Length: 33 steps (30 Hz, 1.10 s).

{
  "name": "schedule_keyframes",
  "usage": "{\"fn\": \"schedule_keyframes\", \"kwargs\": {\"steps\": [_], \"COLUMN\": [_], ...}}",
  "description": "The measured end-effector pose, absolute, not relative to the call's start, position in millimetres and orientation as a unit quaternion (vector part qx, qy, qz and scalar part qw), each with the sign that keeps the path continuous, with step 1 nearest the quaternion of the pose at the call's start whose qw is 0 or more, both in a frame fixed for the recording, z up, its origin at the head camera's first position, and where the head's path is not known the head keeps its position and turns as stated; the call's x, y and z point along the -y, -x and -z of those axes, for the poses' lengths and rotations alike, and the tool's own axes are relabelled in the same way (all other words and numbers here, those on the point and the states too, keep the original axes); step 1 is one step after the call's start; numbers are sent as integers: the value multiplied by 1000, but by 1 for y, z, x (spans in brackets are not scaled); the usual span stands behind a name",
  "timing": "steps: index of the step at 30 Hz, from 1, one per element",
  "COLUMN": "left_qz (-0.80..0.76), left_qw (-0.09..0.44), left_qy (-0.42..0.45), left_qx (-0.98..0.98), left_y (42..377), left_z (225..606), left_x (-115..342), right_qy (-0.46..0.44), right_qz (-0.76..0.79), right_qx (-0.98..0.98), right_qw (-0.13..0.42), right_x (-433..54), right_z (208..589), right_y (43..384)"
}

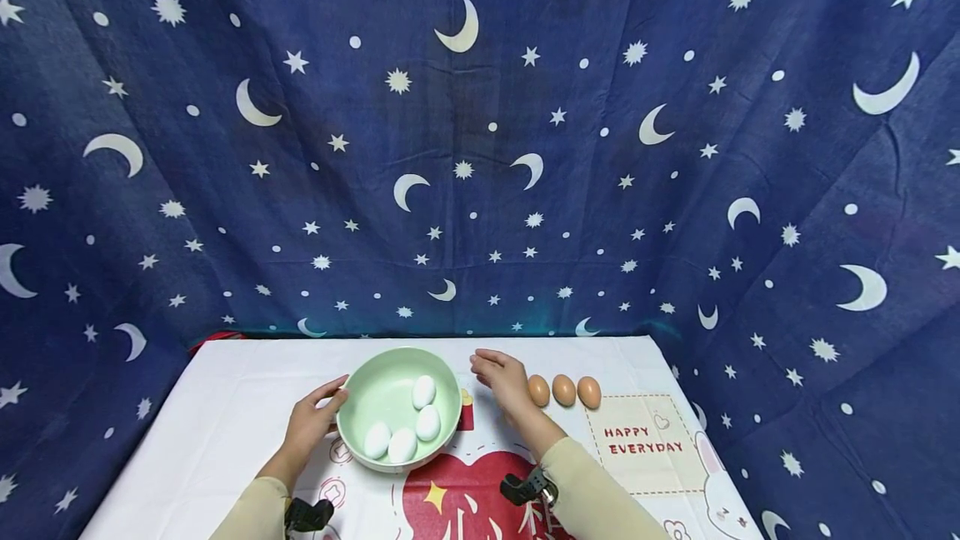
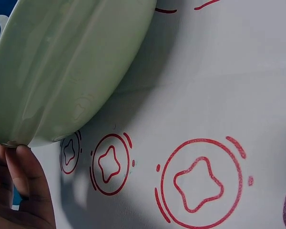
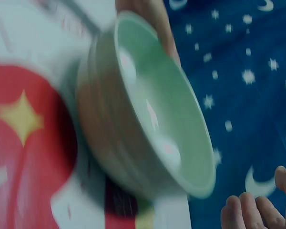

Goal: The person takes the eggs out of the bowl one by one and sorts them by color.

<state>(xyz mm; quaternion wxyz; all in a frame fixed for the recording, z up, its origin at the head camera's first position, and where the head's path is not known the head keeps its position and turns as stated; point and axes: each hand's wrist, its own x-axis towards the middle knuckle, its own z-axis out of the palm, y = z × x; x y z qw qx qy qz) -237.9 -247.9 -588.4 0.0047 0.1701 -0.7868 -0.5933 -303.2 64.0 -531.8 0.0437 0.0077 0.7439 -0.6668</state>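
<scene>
A pale green bowl (image 1: 388,394) holds several white eggs (image 1: 423,392) along its right and near sides. At its left rim my left hand (image 1: 311,422) grips it, thumb by the rim and fingers (image 2: 30,174) at its underside. Beside the bowl's right side, apart from it, my right hand (image 1: 504,382) is held with relaxed fingers and nothing in them. In the right wrist view, the fingertips (image 3: 250,212) of that hand show past the bowl's rim. Three brown eggs (image 1: 563,391) lie in a row just right of the right hand.
A white printed cloth (image 1: 255,390) covers the table, with a large red heart print near the front. Behind it and at the sides hangs a dark blue curtain (image 1: 480,190) with moons and stars. Each wrist wears a black strap (image 1: 525,486).
</scene>
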Motion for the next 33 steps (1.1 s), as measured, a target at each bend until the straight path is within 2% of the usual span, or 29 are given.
{"fn": "schedule_keyframes", "kwargs": {"steps": [7, 11, 17, 25, 33], "left_qz": [595, 593, 593, 591, 596], "left_qw": [5, 3, 3, 1, -1], "left_qy": [-173, -173, -169, -167, -169], "left_qx": [785, 786, 788, 789, 785], "left_y": [237, 237, 237, 237, 239], "left_z": [588, 590, 589, 592, 591], "left_x": [248, 248, 249, 252, 251], "right_qy": [3, 0, -20, -47, -59], "right_qz": [641, 627, 623, 507, 459], "right_qx": [-764, -776, -782, -859, -884], "right_qw": [71, 66, 22, -52, -66], "right_x": [-18, -4, 17, 45, 53], "right_z": [533, 539, 548, 562, 577], "right_y": [286, 282, 278, 280, 284]}}
